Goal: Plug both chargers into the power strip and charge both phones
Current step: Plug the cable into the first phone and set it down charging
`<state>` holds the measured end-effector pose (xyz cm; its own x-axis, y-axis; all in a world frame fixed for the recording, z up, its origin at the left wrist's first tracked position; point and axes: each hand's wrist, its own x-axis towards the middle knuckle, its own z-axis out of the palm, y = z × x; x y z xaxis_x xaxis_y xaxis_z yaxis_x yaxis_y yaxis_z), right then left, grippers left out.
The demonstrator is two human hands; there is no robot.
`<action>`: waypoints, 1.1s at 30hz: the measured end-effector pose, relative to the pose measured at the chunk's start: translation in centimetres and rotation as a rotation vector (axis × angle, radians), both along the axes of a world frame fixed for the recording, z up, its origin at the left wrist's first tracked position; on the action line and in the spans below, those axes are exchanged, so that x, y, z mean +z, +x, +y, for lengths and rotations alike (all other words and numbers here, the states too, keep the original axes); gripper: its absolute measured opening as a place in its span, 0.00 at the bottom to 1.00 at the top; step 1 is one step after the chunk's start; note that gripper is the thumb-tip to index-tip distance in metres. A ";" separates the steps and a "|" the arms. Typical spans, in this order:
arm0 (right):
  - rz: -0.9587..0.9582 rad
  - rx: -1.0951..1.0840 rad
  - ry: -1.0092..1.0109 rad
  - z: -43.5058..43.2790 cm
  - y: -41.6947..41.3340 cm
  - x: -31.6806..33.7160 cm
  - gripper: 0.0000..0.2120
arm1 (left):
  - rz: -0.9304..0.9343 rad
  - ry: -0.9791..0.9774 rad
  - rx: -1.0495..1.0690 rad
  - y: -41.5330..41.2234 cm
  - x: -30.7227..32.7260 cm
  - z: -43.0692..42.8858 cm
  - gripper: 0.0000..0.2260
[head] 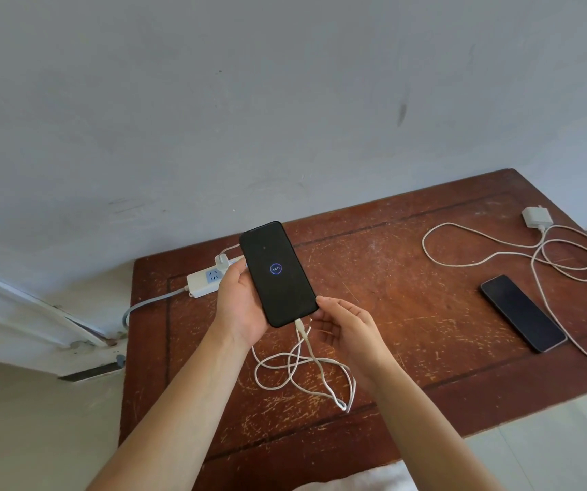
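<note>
My left hand (238, 306) holds a black phone (277, 274) above the table; its screen shows a blue charging ring. A white cable (306, 370) runs from the phone's bottom end and hangs in loops onto the table. My right hand (345, 331) is just right of the plug end, fingers apart, fingertips touching the phone's lower corner. Behind my left hand lies a white power strip (204, 281) with a white charger (223, 261) plugged in. A second black phone (524, 312) lies at the right, and a second white charger (535, 216) with its loose cable (547, 264) lies at the far right.
The scratched brown wooden table (409, 295) stands against a grey-white wall. The strip's grey lead (150, 302) drops off the table's left edge toward the floor. White tiled floor shows at the right, and pale fabric at the bottom edge.
</note>
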<state>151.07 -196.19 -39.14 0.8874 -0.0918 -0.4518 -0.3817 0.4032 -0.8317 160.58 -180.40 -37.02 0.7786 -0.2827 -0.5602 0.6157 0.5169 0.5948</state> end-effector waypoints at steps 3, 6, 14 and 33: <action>-0.001 0.017 -0.005 0.3 0.2 -0.3 0.20 | -0.014 -0.007 0.020 -0.2 0.0 0.3 0.20; 0.018 0.045 -0.020 0.7 0.4 -0.7 0.21 | -0.018 0.008 0.032 -0.2 -0.5 1.2 0.20; 0.184 0.129 -0.029 3.2 0.5 -4.6 0.15 | 0.030 0.127 0.092 -1.3 -3.7 5.0 0.19; 0.217 0.439 -0.668 8.2 1.8 -11.9 0.23 | 0.352 0.360 0.152 -2.7 -13.5 11.1 0.13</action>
<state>152.88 -188.01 -51.06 0.8044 -0.0668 -0.5903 -0.5689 -0.3726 -0.7331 157.83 -169.30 -50.48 0.5427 0.0773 -0.8364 0.7443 0.4172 0.5215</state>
